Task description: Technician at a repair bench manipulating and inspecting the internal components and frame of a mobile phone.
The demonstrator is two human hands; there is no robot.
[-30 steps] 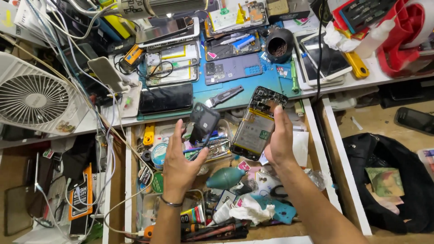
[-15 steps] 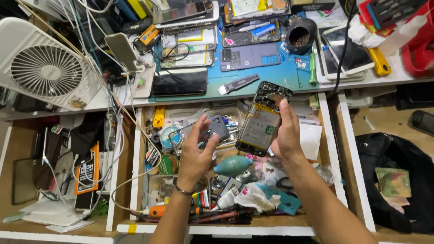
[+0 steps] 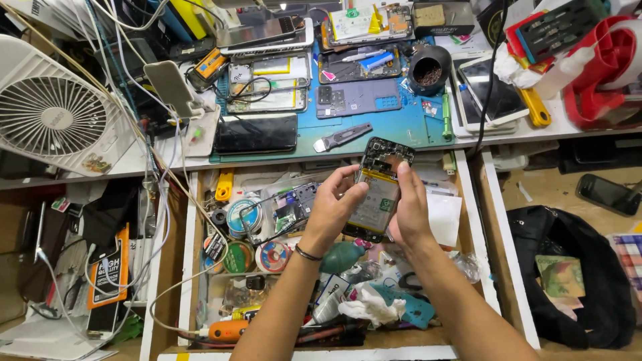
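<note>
- Both hands hold an opened phone above the drawer, just in front of the desk edge.
- Phone lies back side up, cover off; battery and boards are exposed, camera end pointing away from the person.
- Left hand: grip closed on the phone's left edge, thumb tip pressed onto the exposed inside near the upper battery edge.
- Right hand: grip closed on the right edge, fingers wrapped behind, thumb lying along the side.
- A second stripped frame lies in the drawer just left of the left hand, apart from the phone.
- Judgement: the step in hand looks like working or inspecting a part at the top of the battery.
- To do it well: let the right hand carry the phone's weight and keep it level, so the left thumb can press lightly.
- Pressure belongs on the frame or a connector, not on the battery face; a soft cell dents easily.
- Holding it low over the drawer seems wise: a dropped screw lands among tape rolls and the green blower, though the clutter would hide it.
- A pry tool lies on the blue mat, well apart from both hands.
- Whether any connector is already loose I cannot tell; it is too small.
</note>
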